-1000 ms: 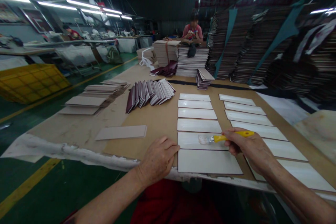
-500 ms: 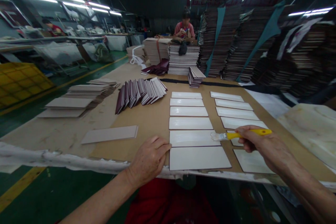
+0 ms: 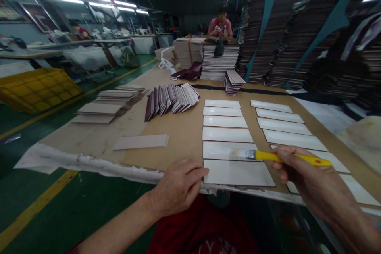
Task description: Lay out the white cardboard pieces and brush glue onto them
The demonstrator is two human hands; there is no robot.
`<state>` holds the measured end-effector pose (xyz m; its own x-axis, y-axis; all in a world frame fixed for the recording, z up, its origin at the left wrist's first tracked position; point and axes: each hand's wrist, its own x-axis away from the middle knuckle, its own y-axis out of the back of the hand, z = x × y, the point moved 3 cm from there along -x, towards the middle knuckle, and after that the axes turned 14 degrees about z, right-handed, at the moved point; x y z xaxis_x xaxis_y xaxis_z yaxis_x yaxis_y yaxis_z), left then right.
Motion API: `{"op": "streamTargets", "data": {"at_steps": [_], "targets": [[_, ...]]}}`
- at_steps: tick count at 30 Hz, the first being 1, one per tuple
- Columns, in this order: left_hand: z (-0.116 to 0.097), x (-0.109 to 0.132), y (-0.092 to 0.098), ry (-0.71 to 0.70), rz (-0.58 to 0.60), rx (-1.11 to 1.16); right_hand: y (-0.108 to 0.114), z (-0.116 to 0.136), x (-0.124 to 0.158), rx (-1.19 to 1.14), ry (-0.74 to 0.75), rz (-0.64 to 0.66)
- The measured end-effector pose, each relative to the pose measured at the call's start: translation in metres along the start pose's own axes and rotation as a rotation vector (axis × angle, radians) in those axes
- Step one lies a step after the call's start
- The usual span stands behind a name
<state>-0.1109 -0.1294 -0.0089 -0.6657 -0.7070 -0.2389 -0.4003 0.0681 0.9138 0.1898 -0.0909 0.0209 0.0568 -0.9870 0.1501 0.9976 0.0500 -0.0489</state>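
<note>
My right hand (image 3: 297, 164) is closed around the yellow handle of a flat paintbrush (image 3: 268, 156). Its pale bristles lie on a white panel (image 3: 217, 151), second from the front in the left column. My left hand (image 3: 186, 178) has its fingers drawn together, with the fingertips at the left edge of the nearest white panel (image 3: 238, 172). Both panels are flat, with thin dark edges. Farther up that column, several white panels (image 3: 225, 121) look wet and shiny. A second column of white panels (image 3: 285, 127) lies to the right, partly hidden behind my right hand and the brush.
Left of the panels lie a loose pale strip (image 3: 141, 142), a fanned row of maroon-backed pieces (image 3: 172, 101) and a pile of pale boards (image 3: 101, 108). Tall stacks (image 3: 258, 39) stand at the back. Behind the table (image 3: 175, 158) a person (image 3: 220, 27) handles something.
The brush has moved left along the same panel. My left fingertips have shifted from that panel's edge to the nearest panel's edge. The view has turned left.
</note>
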Motion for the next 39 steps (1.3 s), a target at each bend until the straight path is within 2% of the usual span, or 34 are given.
{"op": "streamTargets", "data": {"at_steps": [3,7,12,16,21,25,33,36,39], "targets": [[-0.007,0.005,-0.008,0.0,0.044,0.018,-0.022,-0.01,0.01,-0.009,-0.062,0.059],[-0.003,0.005,-0.016,0.016,0.014,0.031,-0.041,-0.025,0.015,-0.006,-0.074,0.167],[0.0,0.002,-0.016,-0.015,-0.028,0.044,-0.054,-0.037,0.013,0.016,-0.095,0.229],[0.0,0.001,-0.016,-0.038,-0.053,0.048,-0.057,-0.036,0.011,0.111,-0.108,0.261],[0.001,-0.001,-0.018,-0.059,-0.068,0.063,-0.037,-0.024,0.013,0.198,-0.12,0.168],[0.0,-0.002,-0.016,-0.064,-0.078,0.071,-0.009,-0.022,0.016,0.284,-0.173,0.103],[0.002,-0.002,-0.016,-0.05,-0.075,0.105,0.042,-0.016,0.025,0.406,-0.176,-0.023],[0.002,-0.002,-0.016,-0.059,-0.082,0.113,0.054,-0.011,0.03,0.464,-0.185,-0.044],[0.001,-0.003,-0.015,-0.073,-0.101,0.114,0.064,-0.006,0.035,0.523,-0.221,-0.134]]}}
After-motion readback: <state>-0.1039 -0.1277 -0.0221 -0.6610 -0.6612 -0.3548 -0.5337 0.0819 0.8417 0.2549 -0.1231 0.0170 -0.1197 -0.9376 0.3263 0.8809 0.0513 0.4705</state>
